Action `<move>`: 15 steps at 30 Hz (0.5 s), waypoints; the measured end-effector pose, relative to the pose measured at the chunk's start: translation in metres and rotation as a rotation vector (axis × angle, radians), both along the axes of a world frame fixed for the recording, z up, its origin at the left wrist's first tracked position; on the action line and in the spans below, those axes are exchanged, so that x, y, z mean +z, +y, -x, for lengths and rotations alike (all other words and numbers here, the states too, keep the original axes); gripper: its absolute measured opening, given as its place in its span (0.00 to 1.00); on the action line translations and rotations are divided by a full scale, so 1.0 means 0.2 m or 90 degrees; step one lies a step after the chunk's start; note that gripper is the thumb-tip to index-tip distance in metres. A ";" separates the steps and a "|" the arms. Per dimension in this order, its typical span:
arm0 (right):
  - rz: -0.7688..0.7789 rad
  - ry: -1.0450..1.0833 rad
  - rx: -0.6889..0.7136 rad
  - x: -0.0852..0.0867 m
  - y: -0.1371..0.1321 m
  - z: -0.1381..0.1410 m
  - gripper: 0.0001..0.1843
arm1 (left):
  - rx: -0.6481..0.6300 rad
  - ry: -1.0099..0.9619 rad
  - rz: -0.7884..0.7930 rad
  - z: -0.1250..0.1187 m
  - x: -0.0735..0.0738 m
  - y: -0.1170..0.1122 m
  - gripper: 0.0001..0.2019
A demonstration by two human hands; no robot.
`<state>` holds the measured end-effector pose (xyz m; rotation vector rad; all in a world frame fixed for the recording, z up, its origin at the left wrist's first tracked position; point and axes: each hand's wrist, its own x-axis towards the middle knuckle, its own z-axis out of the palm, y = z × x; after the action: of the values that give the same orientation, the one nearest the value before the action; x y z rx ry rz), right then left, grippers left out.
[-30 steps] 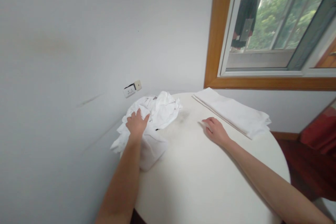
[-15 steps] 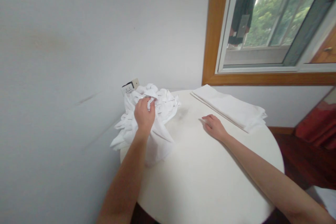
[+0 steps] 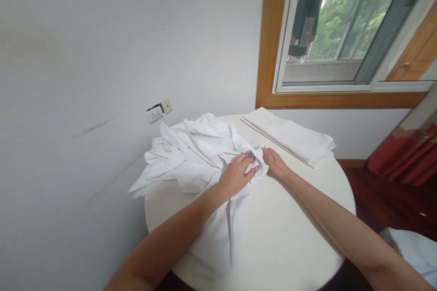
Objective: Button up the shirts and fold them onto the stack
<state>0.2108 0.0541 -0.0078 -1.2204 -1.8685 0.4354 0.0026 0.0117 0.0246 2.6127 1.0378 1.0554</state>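
Here's the wall (image 3: 102, 45), sweeping across most of the view, with the window (image 3: 341, 22) up at one o'clock, and below them the round white table (image 3: 280, 227). Across its top, from seven round to eleven, sprawls the loose white cloth (image 3: 191, 145), a big rumpled heap, one corner poking past the rim at nine and a long tail spilling toward seven. Over at one o'clock lies the folded white cloth (image 3: 290, 136), flat, layered, edges roughly in line: that one looks finished, no hand on it. The heap is another story! Creased right through, not spread, not squared, not folded, so I'd call this piece barely started. And both hands are on it, close together near the middle: the left hand (image 3: 237, 175), towards eleven, fingers curled around a bunched edge; the right hand (image 3: 275, 163), towards one, fingertips seemingly pinching that same edge, how firmly I can't tell. Smallest of all, the socket (image 3: 155, 113) sits at ten.
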 end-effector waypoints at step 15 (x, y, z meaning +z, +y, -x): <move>0.257 0.041 0.275 0.06 -0.04 0.01 0.24 | 0.231 0.199 -0.152 0.21 0.27 0.03 0.18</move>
<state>0.2082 0.0465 0.0036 -1.0266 -2.0490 1.1181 -0.0400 0.0180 0.0779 2.9211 1.5951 0.8965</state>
